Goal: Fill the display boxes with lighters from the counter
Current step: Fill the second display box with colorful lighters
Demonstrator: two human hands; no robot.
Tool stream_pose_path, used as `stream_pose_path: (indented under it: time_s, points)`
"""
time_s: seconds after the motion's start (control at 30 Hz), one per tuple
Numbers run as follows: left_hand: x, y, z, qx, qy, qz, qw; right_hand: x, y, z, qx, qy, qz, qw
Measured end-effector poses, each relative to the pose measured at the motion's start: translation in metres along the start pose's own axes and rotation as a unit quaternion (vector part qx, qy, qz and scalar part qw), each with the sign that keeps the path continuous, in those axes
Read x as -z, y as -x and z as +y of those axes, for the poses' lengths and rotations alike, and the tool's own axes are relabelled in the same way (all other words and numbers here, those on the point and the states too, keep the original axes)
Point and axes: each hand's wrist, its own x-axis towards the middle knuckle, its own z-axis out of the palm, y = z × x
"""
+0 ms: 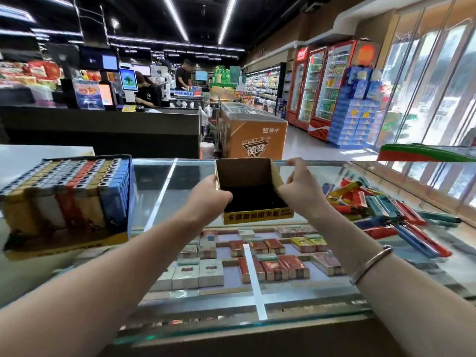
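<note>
Two bare forearms reach forward over the near edge of the glass tabletop (pixel 159 191), the right one wearing a silver bangle (pixel 371 264) at the wrist. Beneath the glass, cigarette packs (pixel 273 269) lie in rows inside the display case.

The left hand (pixel 208 199) grips the left wall of an empty display box (pixel 247 176), thumb curled over the rim. The right hand (pixel 300 188) holds the right wall, with the fingers pinching its upper rear corner. The box stands upright at the centre of the tabletop, open side up, its dark floor bare. Its tall cardboard back panel faces away from the camera, and its low yellow front lip with black printed characters faces the camera. Whether the box rests on the glass or is lifted just clear of it cannot be told.

To the left, a full display box (pixel 64 202) sits on the tabletop, tilted back, with upright lighters packed in rows of gold, white, red and blue, their metal heads pointing upward.

To the right, a pile of loose lighters (pixel 381 210) lies flat on the glass in red, blue, teal, yellow and orange. Their long axes run in mixed directions, many pointing diagonally from near right to far left.

Beyond the tabletop stand a black checkout counter (pixel 103 130), an orange chest freezer (pixel 253 135) and red drink coolers (pixel 322 86).
</note>
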Motion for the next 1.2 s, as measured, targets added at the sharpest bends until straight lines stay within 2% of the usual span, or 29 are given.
stream_pose_path:
  time_s: [0.17, 0.37, 0.53, 0.67, 0.73, 0.8, 0.9, 0.93, 1.0, 1.03, 1.13, 1.2]
  points:
    - [0.011, -0.011, -0.015, 0.014, -0.051, 0.024, 0.998, -0.014, -0.004, 0.001, 0.009, -0.059, -0.089, 0.994]
    - [0.017, -0.027, -0.011, 0.087, -0.067, -0.009, 0.994, -0.012, -0.01, 0.008, 0.06, -0.074, -0.065, 0.993]
    - [0.011, -0.025, -0.016, 0.066, -0.075, 0.014, 0.995, -0.012, -0.003, 0.009, 0.068, -0.07, -0.061, 0.993]
    - [0.005, -0.022, -0.016, 0.037, -0.084, -0.002, 0.996, 0.016, 0.0, 0.018, 0.075, 0.044, 0.007, 0.996]
    - [0.003, -0.021, -0.014, 0.033, -0.09, 0.0, 0.995, 0.042, 0.0, 0.027, 0.05, 0.13, -0.022, 0.99]
    - [0.0, -0.018, -0.013, 0.025, -0.097, -0.002, 0.995, 0.073, 0.003, 0.034, 0.003, 0.246, -0.094, 0.965]
    - [-0.006, -0.017, -0.01, 0.028, -0.12, -0.021, 0.992, 0.104, 0.012, 0.041, -0.055, 0.403, -0.231, 0.884]
    - [-0.009, -0.019, -0.007, 0.038, -0.13, -0.026, 0.99, 0.11, 0.015, 0.045, -0.064, 0.422, -0.259, 0.866]
    - [-0.013, -0.024, -0.003, 0.063, -0.141, -0.034, 0.987, 0.11, 0.02, 0.049, -0.067, 0.396, -0.3, 0.865]
    - [-0.014, -0.025, -0.002, 0.073, -0.14, -0.035, 0.987, 0.108, 0.021, 0.05, -0.066, 0.384, -0.307, 0.868]
    - [-0.015, -0.026, -0.006, 0.074, -0.132, -0.026, 0.988, 0.092, 0.02, 0.049, -0.044, 0.464, -0.326, 0.822]
    - [-0.011, -0.027, -0.01, 0.065, -0.133, -0.017, 0.989, 0.082, 0.016, 0.049, -0.025, 0.452, -0.346, 0.822]
